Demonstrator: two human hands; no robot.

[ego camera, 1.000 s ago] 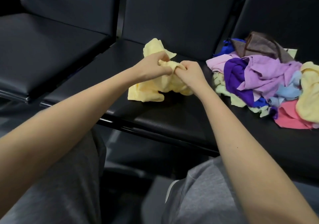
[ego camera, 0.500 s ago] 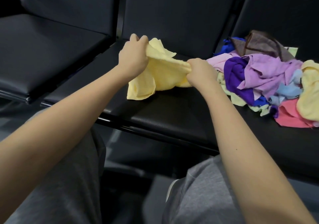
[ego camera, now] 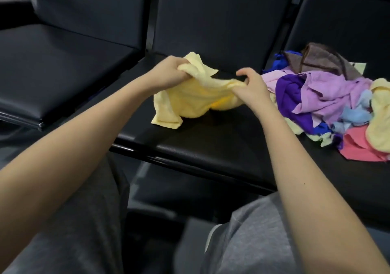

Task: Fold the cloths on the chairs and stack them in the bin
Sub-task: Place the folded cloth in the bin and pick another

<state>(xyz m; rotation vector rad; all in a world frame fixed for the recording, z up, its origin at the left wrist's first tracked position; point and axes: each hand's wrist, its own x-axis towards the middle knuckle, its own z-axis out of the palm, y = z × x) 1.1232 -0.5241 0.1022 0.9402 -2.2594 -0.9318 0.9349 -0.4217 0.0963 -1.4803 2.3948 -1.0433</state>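
Three black padded chairs (ego camera: 200, 147) stand in a row, and the person's knees in grey trousers (ego camera: 253, 242) are in front of them. A loose pile (ego camera: 327, 100) of unfolded cloths, purple, lilac, pink, blue, brown and pale yellow, lies on the right-hand seat. Just left of it, on the middle seat, is the yellow cloth (ego camera: 190, 100). It is crumpled, its top edge is lifted and its lower part rests on the cushion. The left grip (ego camera: 166, 73) is a closed fist round a bunched corner at the cloth's upper left. The right grip (ego camera: 251, 90) pinches the top edge between thumb and curled fingers, so the cloth hangs between the two.
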